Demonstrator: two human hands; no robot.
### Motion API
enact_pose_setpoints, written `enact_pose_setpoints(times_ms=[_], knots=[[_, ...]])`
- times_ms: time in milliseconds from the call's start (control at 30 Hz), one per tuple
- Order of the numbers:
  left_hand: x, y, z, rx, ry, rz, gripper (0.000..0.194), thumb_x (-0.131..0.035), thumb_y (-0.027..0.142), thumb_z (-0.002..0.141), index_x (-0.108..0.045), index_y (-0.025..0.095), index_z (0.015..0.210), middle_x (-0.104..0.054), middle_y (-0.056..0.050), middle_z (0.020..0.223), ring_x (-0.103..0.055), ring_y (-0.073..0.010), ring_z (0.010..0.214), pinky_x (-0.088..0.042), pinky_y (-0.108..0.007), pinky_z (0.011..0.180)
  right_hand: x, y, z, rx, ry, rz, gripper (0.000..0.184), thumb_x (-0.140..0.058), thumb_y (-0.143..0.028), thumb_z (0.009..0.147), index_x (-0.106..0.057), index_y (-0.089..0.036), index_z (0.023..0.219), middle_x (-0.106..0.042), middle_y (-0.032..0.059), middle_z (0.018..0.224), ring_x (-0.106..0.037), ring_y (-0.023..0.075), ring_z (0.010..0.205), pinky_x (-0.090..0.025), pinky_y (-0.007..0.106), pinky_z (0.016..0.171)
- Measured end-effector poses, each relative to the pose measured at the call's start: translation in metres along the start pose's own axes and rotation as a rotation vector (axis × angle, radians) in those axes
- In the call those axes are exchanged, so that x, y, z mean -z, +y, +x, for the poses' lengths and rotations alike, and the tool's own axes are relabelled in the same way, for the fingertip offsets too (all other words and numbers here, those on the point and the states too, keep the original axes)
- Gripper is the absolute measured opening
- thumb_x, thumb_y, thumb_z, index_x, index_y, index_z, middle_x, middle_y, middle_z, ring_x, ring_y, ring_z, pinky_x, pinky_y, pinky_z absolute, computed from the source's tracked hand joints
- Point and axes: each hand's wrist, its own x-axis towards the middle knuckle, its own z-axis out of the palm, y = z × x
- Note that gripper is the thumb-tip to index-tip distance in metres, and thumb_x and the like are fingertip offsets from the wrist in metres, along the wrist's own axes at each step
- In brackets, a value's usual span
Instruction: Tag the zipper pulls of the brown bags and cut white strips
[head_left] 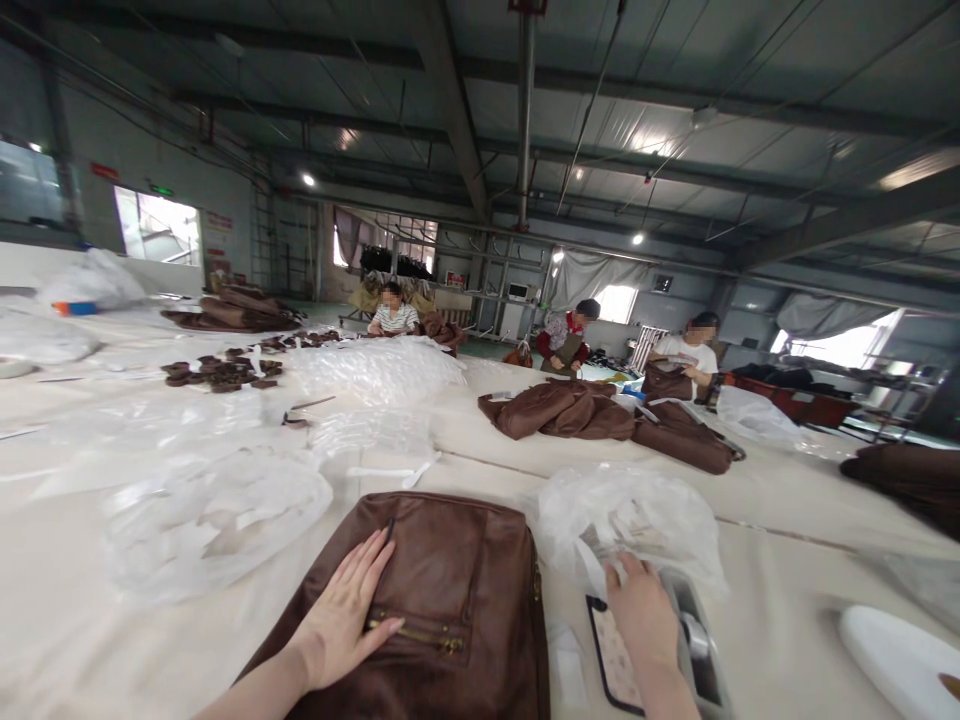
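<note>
A brown leather bag lies flat on the white table right in front of me, zipper pocket facing up. My left hand rests flat on it with fingers spread, the thumb beside the zipper. My right hand reaches to the right of the bag, into a crumpled clear plastic bag. Its fingers curl out of sight at the plastic. Under that wrist lie a phone and a grey metal tool.
Clear plastic bags are heaped at the left. A pile of brown bags lies further back, with small brown pieces at far left. Three people work at the table's far side. A white object sits at the right edge.
</note>
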Motion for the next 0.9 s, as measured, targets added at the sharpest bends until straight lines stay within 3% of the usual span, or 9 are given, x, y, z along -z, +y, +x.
enact_pose_setpoints(times_ms=[133, 200, 267, 500, 700, 800, 900], knots=[[-0.001, 0.002, -0.001, 0.004, 0.018, 0.014, 0.09, -0.052, 0.059, 0.085, -0.013, 0.016, 0.153, -0.027, -0.017, 0.155, -0.032, -0.0328, 0.139, -0.03, -0.045, 0.112, 0.001, -0.007, -0.014, 0.087, -0.058, -0.002, 0.023, -0.057, -0.035, 0.085, -0.068, -0.02, 0.098, -0.071, 0.0107, 0.1, -0.069, 0.0241, 0.091, -0.047, 0.029, 0.077], [-0.001, 0.003, -0.002, 0.01, 0.022, 0.008, 0.089, -0.052, 0.059, 0.085, -0.013, 0.016, 0.153, -0.028, -0.017, 0.155, -0.033, -0.0326, 0.139, -0.031, -0.045, 0.112, -0.001, -0.008, -0.018, 0.102, -0.086, 0.002, 0.016, -0.056, -0.029, 0.085, -0.069, -0.02, 0.088, -0.072, 0.01, 0.091, -0.069, 0.0233, 0.087, -0.047, 0.028, 0.074], [-0.001, 0.003, -0.003, 0.013, 0.017, 0.008, 0.089, -0.052, 0.059, 0.085, -0.013, 0.016, 0.153, -0.029, -0.017, 0.154, -0.034, -0.0328, 0.139, -0.032, -0.045, 0.111, -0.002, -0.007, -0.02, 0.103, -0.1, 0.018, 0.022, -0.049, -0.025, 0.089, -0.07, -0.021, 0.085, -0.073, 0.0097, 0.089, -0.07, 0.0224, 0.084, -0.046, 0.028, 0.073], [-0.002, 0.004, -0.006, 0.018, 0.019, 0.008, 0.089, -0.051, 0.058, 0.086, -0.012, 0.015, 0.153, -0.029, -0.016, 0.154, -0.033, -0.0328, 0.139, -0.032, -0.046, 0.111, -0.003, -0.001, -0.019, 0.097, -0.134, 0.101, 0.034, -0.037, -0.022, 0.092, -0.069, -0.019, 0.078, -0.074, 0.0118, 0.085, -0.07, 0.0227, 0.081, -0.045, 0.027, 0.071], [0.002, 0.006, -0.005, 0.022, 0.0, 0.019, 0.089, -0.051, 0.058, 0.086, -0.01, 0.015, 0.153, -0.029, -0.017, 0.155, -0.032, -0.0325, 0.139, -0.033, -0.046, 0.11, -0.002, 0.007, -0.019, 0.083, -0.107, 0.233, 0.028, -0.04, -0.024, 0.088, -0.069, -0.023, 0.088, -0.075, 0.0045, 0.089, -0.069, 0.0197, 0.084, -0.046, 0.025, 0.073], [0.006, 0.008, -0.003, 0.021, -0.013, 0.013, 0.088, -0.05, 0.058, 0.087, -0.01, 0.016, 0.153, -0.029, -0.017, 0.154, -0.033, -0.0326, 0.139, -0.033, -0.046, 0.11, -0.001, 0.011, -0.018, 0.053, -0.067, 0.282, 0.026, -0.044, -0.027, 0.085, -0.068, -0.022, 0.092, -0.074, 0.0052, 0.096, -0.068, 0.0208, 0.089, -0.046, 0.025, 0.076], [0.01, 0.01, -0.001, 0.024, -0.01, 0.019, 0.089, -0.05, 0.058, 0.087, -0.009, 0.015, 0.153, -0.029, -0.018, 0.154, -0.033, -0.0327, 0.139, -0.033, -0.046, 0.11, 0.0, 0.014, -0.018, 0.026, -0.052, 0.312, 0.023, -0.048, -0.028, 0.081, -0.069, -0.022, 0.087, -0.074, 0.0053, 0.09, -0.068, 0.0215, 0.086, -0.045, 0.026, 0.074]])
